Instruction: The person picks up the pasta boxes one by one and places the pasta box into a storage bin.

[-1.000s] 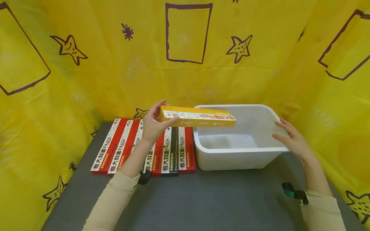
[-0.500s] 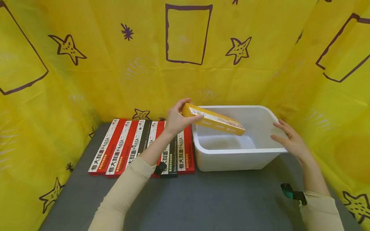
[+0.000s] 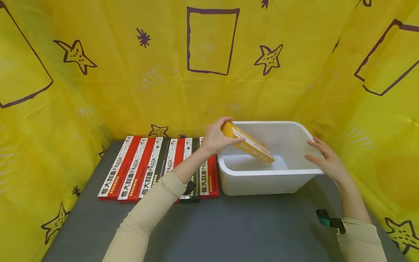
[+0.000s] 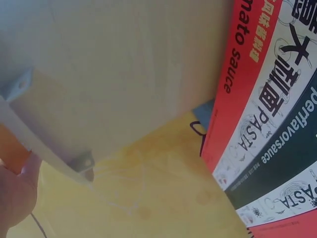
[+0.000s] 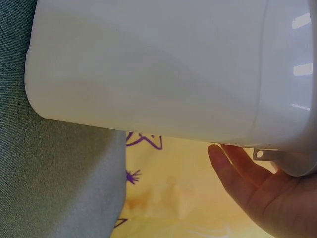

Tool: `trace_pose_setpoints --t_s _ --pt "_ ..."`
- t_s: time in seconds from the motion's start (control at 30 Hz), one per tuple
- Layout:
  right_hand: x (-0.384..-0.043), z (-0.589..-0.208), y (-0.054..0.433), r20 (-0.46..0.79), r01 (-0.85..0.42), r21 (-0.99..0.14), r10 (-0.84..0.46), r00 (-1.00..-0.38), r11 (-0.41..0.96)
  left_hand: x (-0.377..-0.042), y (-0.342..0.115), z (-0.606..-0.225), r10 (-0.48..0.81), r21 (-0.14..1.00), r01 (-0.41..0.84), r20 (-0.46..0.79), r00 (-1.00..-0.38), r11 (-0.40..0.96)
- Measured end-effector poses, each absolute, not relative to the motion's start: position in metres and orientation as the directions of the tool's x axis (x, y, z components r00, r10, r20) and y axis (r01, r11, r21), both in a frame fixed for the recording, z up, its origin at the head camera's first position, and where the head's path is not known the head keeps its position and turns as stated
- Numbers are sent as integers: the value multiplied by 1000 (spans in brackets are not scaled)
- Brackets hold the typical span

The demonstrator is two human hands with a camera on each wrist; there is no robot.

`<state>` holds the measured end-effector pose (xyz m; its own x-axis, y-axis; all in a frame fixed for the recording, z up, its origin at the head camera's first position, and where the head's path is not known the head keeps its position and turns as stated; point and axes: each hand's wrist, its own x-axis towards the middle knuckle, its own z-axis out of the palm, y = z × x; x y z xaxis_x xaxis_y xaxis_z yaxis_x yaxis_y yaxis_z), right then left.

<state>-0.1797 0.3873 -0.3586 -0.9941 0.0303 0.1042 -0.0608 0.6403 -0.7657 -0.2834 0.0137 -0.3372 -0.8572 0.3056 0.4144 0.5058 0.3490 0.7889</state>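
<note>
My left hand (image 3: pixel 217 138) pinches one end of an orange pasta box (image 3: pixel 250 143) between thumb and fingers. The box slants down to the right, its far end inside the white plastic bin (image 3: pixel 262 182). In the left wrist view, part of this hand (image 4: pixel 17 196) and a bit of the orange box (image 4: pixel 11 148) show past the bin's rim. My right hand (image 3: pixel 328 160) holds the bin's right rim, thumb over the edge. In the right wrist view, fingers of that hand (image 5: pixel 277 198) lie along the wall under the lip.
Left of the bin, several red pasta boxes (image 3: pixel 119 167) and black pasta boxes (image 3: pixel 190 196) lie in a row on the dark grey table (image 3: pixel 229 225). The rightmost red box (image 3: pixel 212 178) lies close to the bin. A yellow printed cloth (image 3: pixel 209 94) stands behind.
My left hand has moved right with the orange pasta box, tipping it from nearly level to steeply slanted and lowering its far end into the bin. The right hand stays at the rim.
</note>
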Motion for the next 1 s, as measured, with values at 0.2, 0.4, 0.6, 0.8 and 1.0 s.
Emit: trace_pose_setpoints --t_s 0.2,0.4,0.6,0.8,1.0 --pt "-182 -360 387 111 -65 -762 32 -993 644 -285 19 -340 343 742 494 367 -865 452" --pt "-180 -358 387 115 -63 -763 39 -993 643 -288 20 -340 377 695 497 335 -864 520" --pt "-180 -357 388 127 -70 -769 45 -991 635 -291 22 -341 455 567 566 342 -822 598" --pt "-177 -356 386 109 -49 -766 54 -992 641 -295 30 -338 566 478 657 340 -751 583" --pt "-177 -356 383 113 -56 -773 51 -992 633 -294 31 -331 582 487 668 340 -738 563"
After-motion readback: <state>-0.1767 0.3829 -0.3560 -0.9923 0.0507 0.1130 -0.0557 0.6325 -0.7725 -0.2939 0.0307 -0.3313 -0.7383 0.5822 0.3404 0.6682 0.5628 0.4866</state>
